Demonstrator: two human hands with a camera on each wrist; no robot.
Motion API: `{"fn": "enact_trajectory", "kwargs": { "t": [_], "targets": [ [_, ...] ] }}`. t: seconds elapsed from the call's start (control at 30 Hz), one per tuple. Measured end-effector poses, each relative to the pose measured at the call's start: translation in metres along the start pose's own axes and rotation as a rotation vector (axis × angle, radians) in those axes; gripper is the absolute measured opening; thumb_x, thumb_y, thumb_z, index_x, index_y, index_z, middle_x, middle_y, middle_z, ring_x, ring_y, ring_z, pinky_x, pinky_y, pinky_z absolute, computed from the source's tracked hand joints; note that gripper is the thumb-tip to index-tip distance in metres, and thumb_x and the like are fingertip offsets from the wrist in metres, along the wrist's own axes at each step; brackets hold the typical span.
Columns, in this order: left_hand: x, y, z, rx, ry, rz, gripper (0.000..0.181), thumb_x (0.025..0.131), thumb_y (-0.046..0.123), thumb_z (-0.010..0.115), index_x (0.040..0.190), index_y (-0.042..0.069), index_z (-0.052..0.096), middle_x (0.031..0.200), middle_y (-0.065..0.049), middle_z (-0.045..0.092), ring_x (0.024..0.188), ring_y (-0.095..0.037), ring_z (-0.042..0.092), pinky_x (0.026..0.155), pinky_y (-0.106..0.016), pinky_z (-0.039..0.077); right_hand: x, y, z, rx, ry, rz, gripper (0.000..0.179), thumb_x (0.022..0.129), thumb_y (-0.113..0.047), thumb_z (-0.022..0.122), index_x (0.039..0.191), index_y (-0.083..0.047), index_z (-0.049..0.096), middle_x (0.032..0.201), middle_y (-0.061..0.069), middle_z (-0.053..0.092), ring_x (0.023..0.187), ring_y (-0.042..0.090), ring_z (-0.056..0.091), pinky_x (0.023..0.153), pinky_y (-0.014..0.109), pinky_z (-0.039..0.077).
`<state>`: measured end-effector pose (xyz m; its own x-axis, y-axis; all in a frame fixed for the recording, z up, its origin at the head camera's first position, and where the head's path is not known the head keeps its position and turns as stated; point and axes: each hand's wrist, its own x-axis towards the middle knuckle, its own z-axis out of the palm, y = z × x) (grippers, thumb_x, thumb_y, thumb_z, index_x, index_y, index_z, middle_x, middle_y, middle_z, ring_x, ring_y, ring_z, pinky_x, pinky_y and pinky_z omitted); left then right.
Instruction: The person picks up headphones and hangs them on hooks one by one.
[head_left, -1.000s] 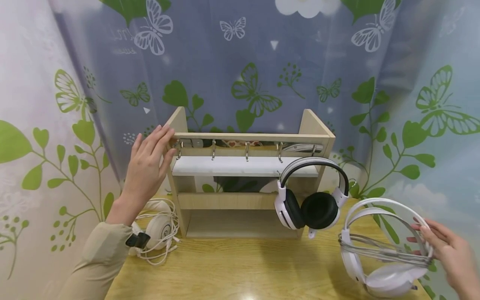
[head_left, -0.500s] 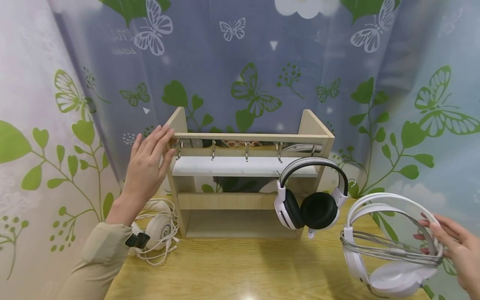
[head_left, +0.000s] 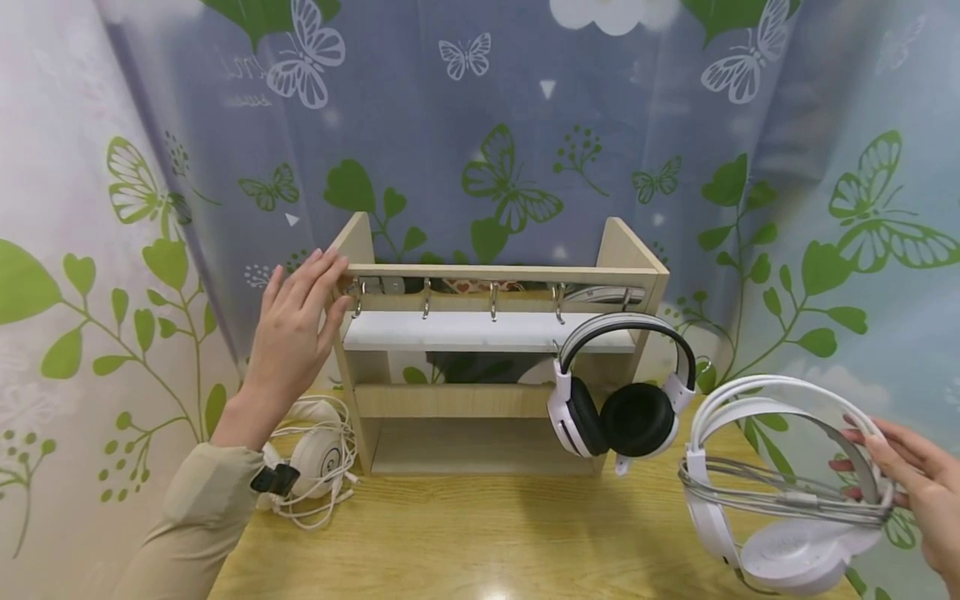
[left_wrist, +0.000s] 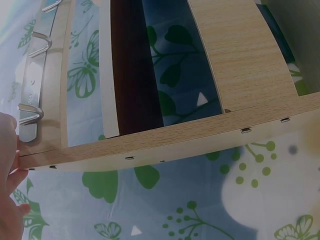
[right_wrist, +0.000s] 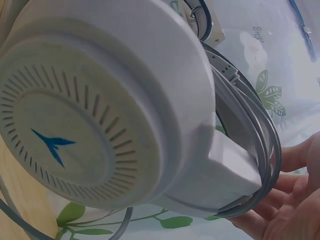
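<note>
At the right, my right hand (head_left: 921, 479) holds white headphones (head_left: 798, 554) by the side of the headband, fingers behind it and thumb in front. A grey cable (head_left: 798, 498) is wound round these headphones. The right wrist view shows a vented earcup (right_wrist: 75, 125) with a blue mark up close. My left hand (head_left: 288, 337) rests with extended fingers on the upper left corner of a wooden shelf (head_left: 506, 272). From the shelf's right end hang white and black headphones (head_left: 641, 421). Several metal hooks (head_left: 493, 302) line the top rail.
On the yellow wooden table (head_left: 465, 533), another pair of white headphones (head_left: 318, 454) with a tangled white cable lies left of the shelf, beneath my left forearm. A curtain (head_left: 420, 125) with butterflies and leaves surrounds the table.
My right hand and the white headphones in it have shifted slightly right and up, with the headband turning a little. The left hand stays on the shelf corner.
</note>
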<state>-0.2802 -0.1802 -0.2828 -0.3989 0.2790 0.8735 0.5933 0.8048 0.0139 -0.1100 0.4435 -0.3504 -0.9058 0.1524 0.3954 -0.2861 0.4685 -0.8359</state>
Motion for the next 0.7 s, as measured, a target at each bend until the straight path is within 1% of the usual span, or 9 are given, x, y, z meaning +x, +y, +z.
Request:
{"fn": "enact_trajectory", "kwargs": {
  "t": [0.17, 0.3, 0.43, 0.5, 0.7],
  "targets": [
    [0.000, 0.000, 0.000, -0.001, 0.003, 0.004, 0.050, 0.090, 0.017, 0.059, 0.137, 0.012, 0.044, 0.141, -0.006, 0.042, 0.133, -0.023, 0.034, 0.113, -0.047, 0.013, 0.002, -0.004, -0.001, -0.052, 0.004, -0.023, 0.034, 0.099, -0.013, 0.038, 0.123, -0.036, 0.047, 0.100, -0.032, 0.057, 0.069, -0.003, 0.064, 0.046, 0.027, 0.051],
    [0.001, 0.000, 0.000, 0.001, 0.004, 0.007, 0.050, 0.090, 0.017, 0.059, 0.137, 0.012, 0.044, 0.141, -0.006, 0.042, 0.133, -0.023, 0.034, 0.112, -0.048, 0.013, 0.003, -0.007, 0.001, -0.055, -0.006, -0.049, 0.036, 0.099, -0.011, 0.038, 0.125, -0.033, 0.047, 0.102, -0.031, 0.058, 0.070, -0.002, 0.065, 0.046, 0.027, 0.050],
    [0.001, 0.000, 0.000, 0.004, 0.002, 0.011, 0.050, 0.090, 0.018, 0.059, 0.138, 0.012, 0.043, 0.142, -0.006, 0.042, 0.134, -0.023, 0.034, 0.112, -0.048, 0.013, 0.003, -0.011, 0.002, -0.037, -0.009, -0.066, 0.036, 0.099, -0.009, 0.038, 0.126, -0.032, 0.047, 0.103, -0.030, 0.058, 0.071, -0.002, 0.065, 0.046, 0.027, 0.050],
    [0.001, 0.000, 0.001, 0.009, 0.001, 0.012, 0.050, 0.091, 0.019, 0.058, 0.138, 0.012, 0.043, 0.142, -0.006, 0.042, 0.134, -0.023, 0.034, 0.113, -0.047, 0.013, 0.003, -0.013, 0.004, -0.050, -0.006, -0.078, 0.037, 0.099, -0.009, 0.038, 0.128, -0.030, 0.047, 0.104, -0.029, 0.058, 0.072, -0.003, 0.065, 0.046, 0.027, 0.050],
    [0.000, -0.002, 0.001, 0.015, -0.008, 0.010, 0.048, 0.093, 0.023, 0.054, 0.139, 0.013, 0.042, 0.143, -0.006, 0.041, 0.134, -0.023, 0.033, 0.113, -0.047, 0.012, 0.002, -0.021, 0.013, 0.000, -0.010, -0.120, 0.038, 0.098, -0.005, 0.039, 0.129, -0.024, 0.048, 0.105, -0.025, 0.061, 0.073, -0.002, 0.066, 0.045, 0.027, 0.050]
  ]
}}
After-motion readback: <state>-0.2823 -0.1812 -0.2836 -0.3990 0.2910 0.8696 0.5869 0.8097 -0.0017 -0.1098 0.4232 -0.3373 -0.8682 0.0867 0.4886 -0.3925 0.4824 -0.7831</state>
